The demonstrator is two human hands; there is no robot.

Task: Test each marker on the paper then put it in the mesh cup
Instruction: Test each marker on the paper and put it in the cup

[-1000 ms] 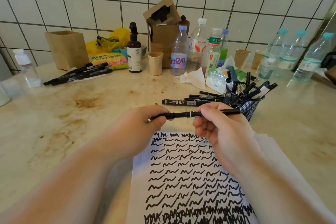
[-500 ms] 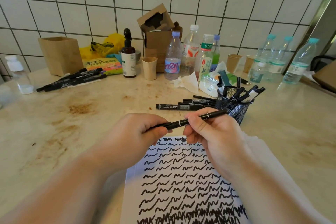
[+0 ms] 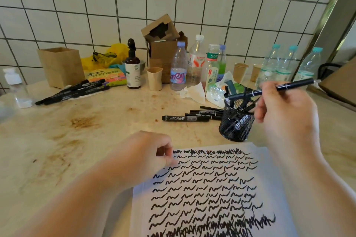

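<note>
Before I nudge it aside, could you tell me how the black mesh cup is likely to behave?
The mesh cup is open wire, so probably light and easy to slide. Its markers lean out past the rim, so a high push may tip it; push low.

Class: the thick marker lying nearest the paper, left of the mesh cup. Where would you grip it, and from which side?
Pinch the thick marker mid-barrel from above: it lies flat, its near side is clear, and thinner markers crowd behind it.
</note>
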